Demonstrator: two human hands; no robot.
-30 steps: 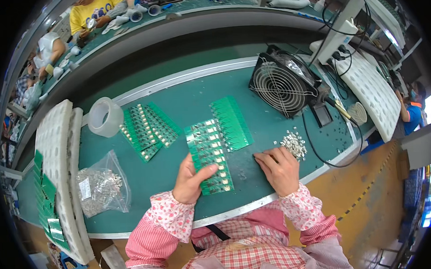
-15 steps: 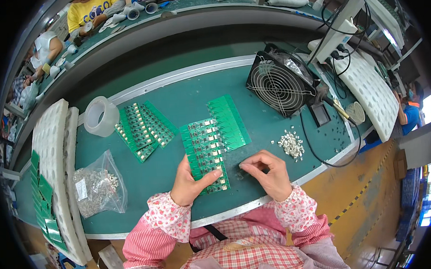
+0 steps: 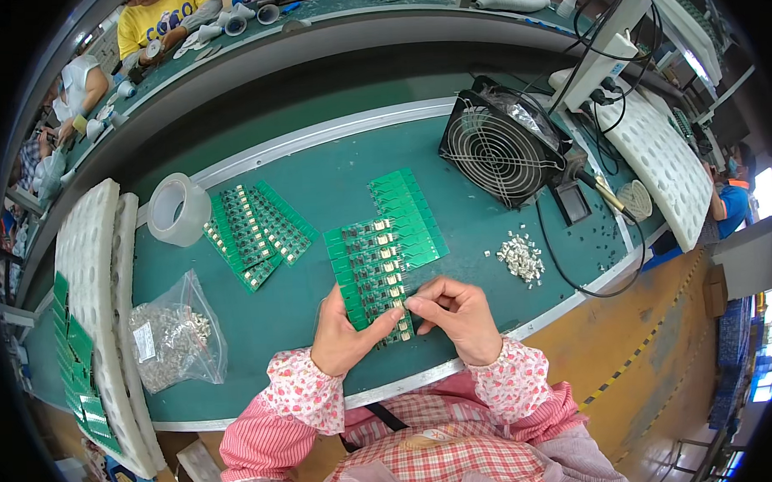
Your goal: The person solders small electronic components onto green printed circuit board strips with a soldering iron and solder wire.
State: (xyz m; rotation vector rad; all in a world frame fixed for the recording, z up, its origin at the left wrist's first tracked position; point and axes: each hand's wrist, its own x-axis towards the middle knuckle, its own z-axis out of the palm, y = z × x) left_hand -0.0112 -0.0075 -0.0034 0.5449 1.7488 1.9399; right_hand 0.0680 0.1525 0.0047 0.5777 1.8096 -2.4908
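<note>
Currently, your left hand is gripping the circuit board over the middle of the bench, its thumb reaching across the face. Your right hand is pinching finger and thumb together at the board's right edge, close by that thumb; whether they are holding a small part, I cannot tell. Ideally, you are keeping the board steady, lining up squarely and pressing lightly, while the loose white pieces are lying well apart, rightward.
</note>
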